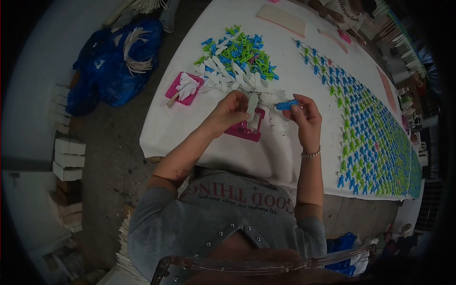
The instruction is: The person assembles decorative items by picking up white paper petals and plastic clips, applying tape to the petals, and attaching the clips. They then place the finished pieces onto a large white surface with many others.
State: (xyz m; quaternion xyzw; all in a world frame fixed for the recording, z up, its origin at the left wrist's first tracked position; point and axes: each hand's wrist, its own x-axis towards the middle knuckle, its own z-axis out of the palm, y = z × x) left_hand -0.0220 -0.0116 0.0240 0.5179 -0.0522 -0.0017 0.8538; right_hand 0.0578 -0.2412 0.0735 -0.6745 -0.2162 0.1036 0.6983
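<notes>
My left hand [231, 111] pinches a pale, flat, leaf-shaped piece [252, 105] upright above a pink tray [244, 134] near the table's front edge. To the right, my right hand [305, 114] holds a blue clip [287, 105] between thumb and fingers. Just beyond my hands lie more pale oval pieces [221, 71], spread loosely. Behind them is a heap of green and blue clips [241, 50]. A second pink tray [191, 99] with white pieces in it stands left of my left hand.
Rows of blue and green clips [365, 142] cover the right side of the white table [164, 137]. A co-worker's arm [327, 12] rests at the far edge. Flat boards [281, 20] lie at the back. Blue plastic bags [111, 71] and white stacks [69, 153] stand at left.
</notes>
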